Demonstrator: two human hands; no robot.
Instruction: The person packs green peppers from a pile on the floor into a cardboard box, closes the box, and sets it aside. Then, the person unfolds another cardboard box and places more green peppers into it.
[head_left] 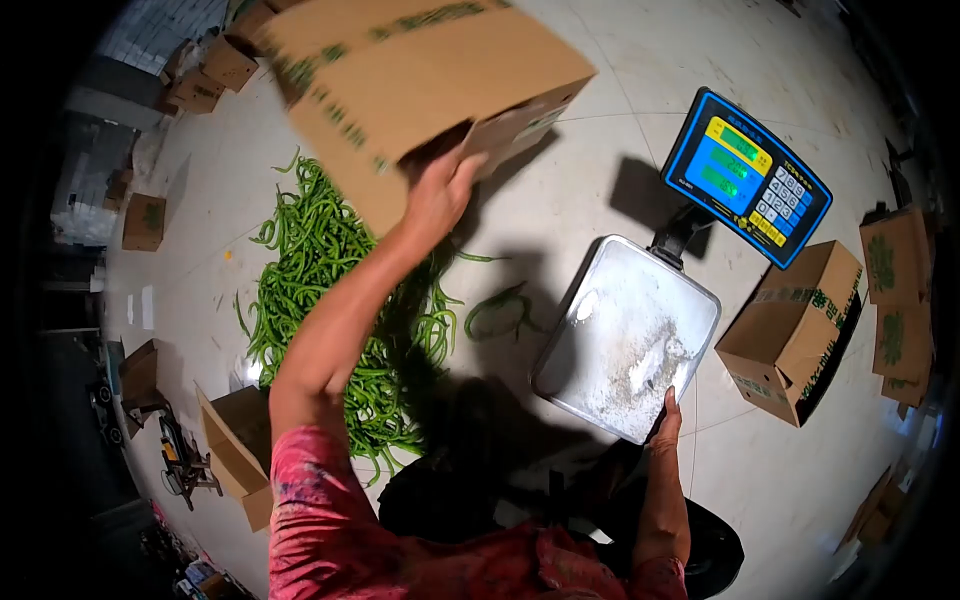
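My left hand [442, 190] grips a printed cardboard box [420, 75] by its hand-hole edge. The box is tilted and raised above the floor, slightly blurred. Below it lies a large heap of long green chili peppers [320, 240], with a few strays toward the scale. My right hand [668, 420] holds the near right corner of the weighing scale's metal platform [640, 330]. One digit rests on its rim; the other fingers are mostly hidden. The platform carries no box. Its lit display and keypad [748, 178] stand at the far end.
An open cardboard box [790, 330] lies right of the scale, with more boxes [895, 300] behind it. Another open box [240, 440] sits left of the peppers. Several cartons [210, 75] are at the far left. A dark round seat edge [715, 540] shows beneath me.
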